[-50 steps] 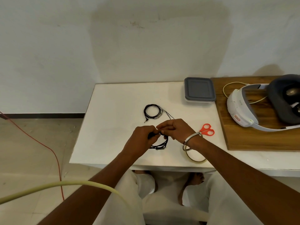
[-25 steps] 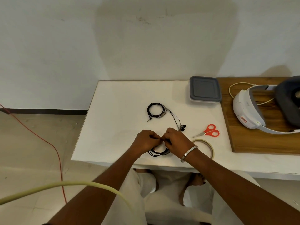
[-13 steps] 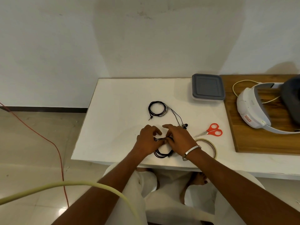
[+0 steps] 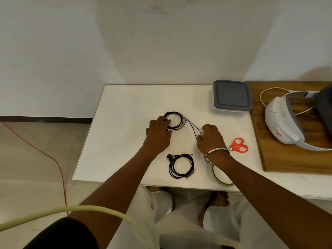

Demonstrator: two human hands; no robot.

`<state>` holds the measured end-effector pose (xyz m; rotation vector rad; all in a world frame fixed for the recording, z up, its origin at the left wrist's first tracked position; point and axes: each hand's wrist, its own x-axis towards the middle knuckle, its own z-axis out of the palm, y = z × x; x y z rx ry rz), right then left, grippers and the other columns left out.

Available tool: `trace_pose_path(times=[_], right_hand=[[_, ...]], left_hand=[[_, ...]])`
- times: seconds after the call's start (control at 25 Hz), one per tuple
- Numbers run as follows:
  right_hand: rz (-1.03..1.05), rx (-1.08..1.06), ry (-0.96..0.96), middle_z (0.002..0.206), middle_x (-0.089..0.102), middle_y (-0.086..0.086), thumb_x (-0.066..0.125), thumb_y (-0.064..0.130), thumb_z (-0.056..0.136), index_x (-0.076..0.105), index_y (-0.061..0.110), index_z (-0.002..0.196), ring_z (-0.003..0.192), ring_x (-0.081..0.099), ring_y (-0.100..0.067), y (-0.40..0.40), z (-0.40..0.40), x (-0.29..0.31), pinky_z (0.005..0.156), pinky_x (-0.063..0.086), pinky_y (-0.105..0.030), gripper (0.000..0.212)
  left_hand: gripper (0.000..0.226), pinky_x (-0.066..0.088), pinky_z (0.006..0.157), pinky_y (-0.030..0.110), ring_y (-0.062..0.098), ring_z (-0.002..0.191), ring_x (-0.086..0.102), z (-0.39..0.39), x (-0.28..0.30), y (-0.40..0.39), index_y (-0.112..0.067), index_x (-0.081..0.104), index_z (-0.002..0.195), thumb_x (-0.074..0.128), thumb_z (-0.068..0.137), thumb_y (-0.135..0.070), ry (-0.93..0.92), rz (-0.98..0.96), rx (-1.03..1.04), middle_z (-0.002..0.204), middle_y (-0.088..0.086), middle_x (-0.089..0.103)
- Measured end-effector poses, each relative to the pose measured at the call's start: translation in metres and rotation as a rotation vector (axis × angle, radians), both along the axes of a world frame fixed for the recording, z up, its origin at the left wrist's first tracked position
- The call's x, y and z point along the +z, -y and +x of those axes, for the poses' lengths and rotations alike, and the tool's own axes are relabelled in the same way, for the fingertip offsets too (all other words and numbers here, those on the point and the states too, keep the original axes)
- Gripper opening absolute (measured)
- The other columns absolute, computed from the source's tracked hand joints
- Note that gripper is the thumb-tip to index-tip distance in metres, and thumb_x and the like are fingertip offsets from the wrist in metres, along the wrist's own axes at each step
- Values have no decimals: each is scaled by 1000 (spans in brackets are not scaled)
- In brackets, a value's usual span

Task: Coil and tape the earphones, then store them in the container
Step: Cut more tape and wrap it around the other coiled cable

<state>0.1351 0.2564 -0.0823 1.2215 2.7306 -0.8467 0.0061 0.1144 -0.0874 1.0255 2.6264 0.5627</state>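
Note:
A coiled black earphone set (image 4: 181,165) lies free near the front edge of the white table (image 4: 125,123), its jack pointing right. A second black earphone set (image 4: 177,121) lies farther back, partly coiled, with two loose wires trailing right. My left hand (image 4: 158,135) rests with its fingertips on that coil's left side. My right hand (image 4: 211,138) lies flat over the ends of the loose wires, hiding the earbuds. A grey-lidded container (image 4: 231,97) stands shut at the back right. A tape roll (image 4: 221,175) lies under my right forearm.
Orange-handled scissors (image 4: 239,145) lie right of my right hand. A wooden board (image 4: 287,155) at the right carries a white headset (image 4: 285,123) with a cream cable. A red cord (image 4: 45,155) runs over the floor at the left.
Both hands let go of the front coil, which now lies on the table. They moved back to the second earphone set, left hand onto its coil, right hand onto its loose wires.

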Motion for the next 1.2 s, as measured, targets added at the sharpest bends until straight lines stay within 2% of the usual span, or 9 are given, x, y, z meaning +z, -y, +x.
trace_pose_path(times=[0.2,0.32,0.44,0.56,0.72,0.8,0.88,1.0,1.2], right_hand=[[-168,-9,-110,96,67,-17,56,32,89,57,3,107,99,59,-31,20,-23,-2,88,47,-37,34],[-217,90,-175,100,69,-17,51,21,92,62,3,109,97,62,-30,38,-30,2,87,48,-33,27],[-292,169,-209,104,70,-14,45,8,93,64,7,112,95,64,-27,51,-32,4,82,47,-26,27],[-340,137,-259,102,71,-11,45,2,91,65,8,111,93,67,-23,52,-31,4,81,45,-19,29],[-355,38,-361,101,68,-15,47,-5,86,66,4,99,88,67,-26,43,-30,5,89,52,-35,25],[-306,-27,-417,101,67,-14,44,-8,83,68,5,92,89,66,-28,35,-29,4,89,52,-39,28],[-218,-89,-441,99,65,-11,42,-11,81,68,8,87,88,64,-26,26,-26,4,87,51,-31,33],[-119,-144,-419,97,63,-9,43,-11,82,70,9,87,85,56,-14,6,-16,7,80,39,-16,34],[-20,-216,-463,100,61,-11,44,-12,83,69,8,88,89,57,-16,-33,-3,18,83,39,-16,31]], left_hand=[[27,40,88,22,28,107,54,-7,-10,-7,-4,62,115,61,88,-8,122,180,-3,119,14,53],[19,34,77,11,18,98,58,-6,-3,-10,-5,67,106,58,91,-12,201,192,37,110,10,57],[22,36,73,12,20,97,64,-3,2,-13,-4,71,100,50,94,-9,229,175,50,102,10,68],[29,45,81,19,18,97,64,-6,7,-11,-4,70,108,44,95,-6,262,150,37,108,9,69],[27,36,84,14,18,107,56,-5,1,-3,-8,66,115,54,90,-12,236,155,-55,115,7,58],[37,42,89,25,20,106,52,-2,-5,0,-9,62,119,67,85,-23,193,150,-109,116,7,55],[46,43,92,34,22,107,48,0,-8,1,-12,59,122,71,82,-29,121,90,-147,119,5,54],[29,43,89,39,24,106,51,-1,-6,-6,-15,63,115,64,88,-24,-26,77,-127,115,2,60],[22,36,85,34,22,105,53,-1,-7,-17,-17,66,106,60,90,-30,-160,63,-120,109,-2,62]])
